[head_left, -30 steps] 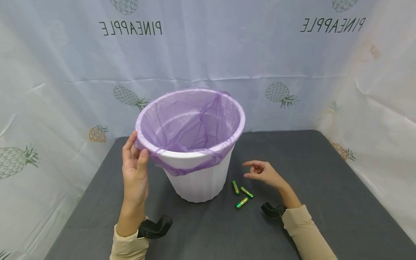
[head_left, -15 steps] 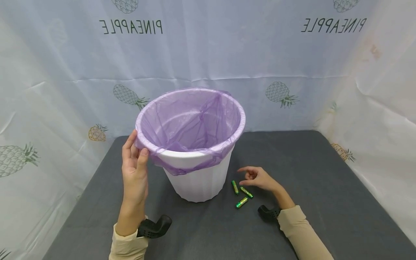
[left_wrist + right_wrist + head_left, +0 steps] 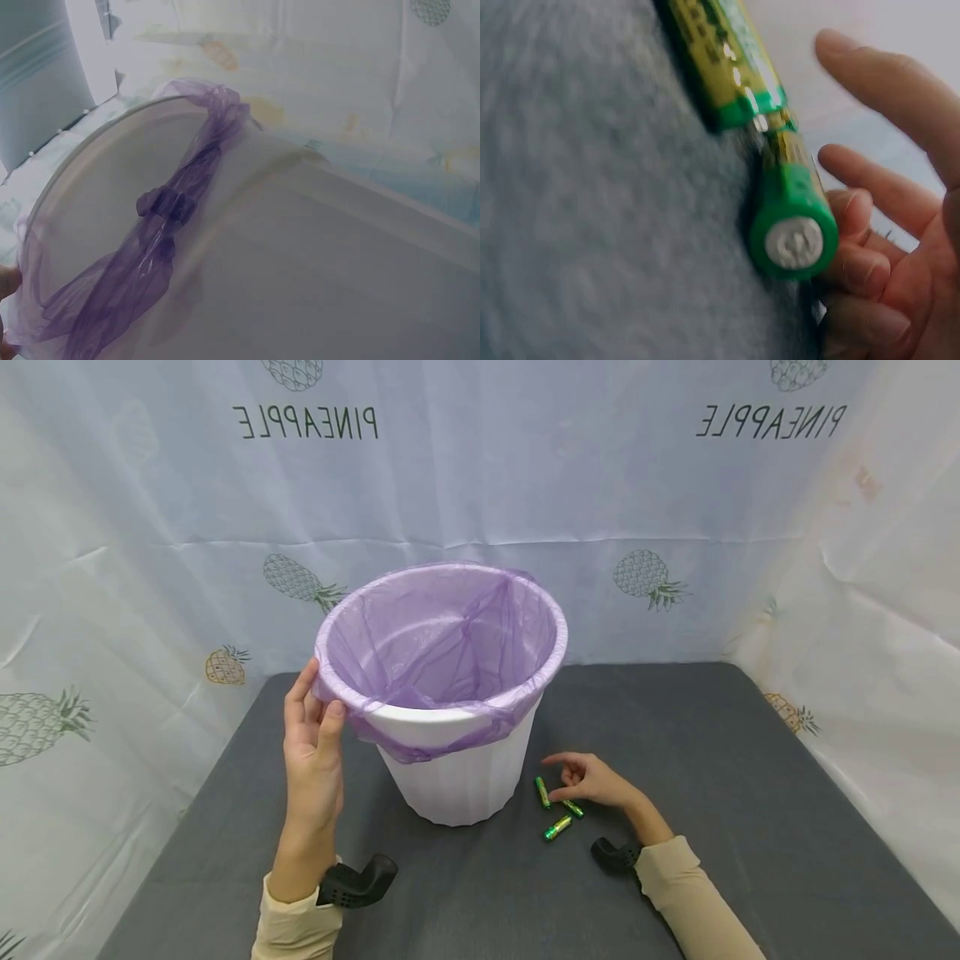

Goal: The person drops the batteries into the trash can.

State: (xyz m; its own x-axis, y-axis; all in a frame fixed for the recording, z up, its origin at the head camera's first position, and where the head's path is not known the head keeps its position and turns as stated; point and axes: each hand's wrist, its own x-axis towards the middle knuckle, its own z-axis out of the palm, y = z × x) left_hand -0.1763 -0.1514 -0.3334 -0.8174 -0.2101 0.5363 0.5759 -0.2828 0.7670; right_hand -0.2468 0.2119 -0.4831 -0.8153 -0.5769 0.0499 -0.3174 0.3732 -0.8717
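A white trash can (image 3: 450, 785) stands on the dark table, lined with a thin purple garbage bag (image 3: 420, 752) folded over its rim. My left hand (image 3: 311, 764) holds the can's left rim, thumb in front and fingers along the side. Fingertips show at the left edge of the left wrist view, beside a knotted strip of bag (image 3: 165, 206). Three green-and-gold batteries lie right of the can: one nearest it (image 3: 542, 792), one in front (image 3: 558, 828), and one battery (image 3: 573, 808) partly hidden by my right thumb. My right hand (image 3: 596, 779) hovers over them, thumb and index finger apart, other fingers curled, holding nothing.
The dark table (image 3: 675, 718) reaches back to a hanging curtain (image 3: 585, 460) printed with pineapples, which also closes both sides. A black wrist camera mount (image 3: 358, 882) sits on the left wrist, another mount (image 3: 615, 856) on the right.
My right hand has moved left and down to the batteries, its thumb now overlapping one. My left hand, the can and the batteries have stayed in place.
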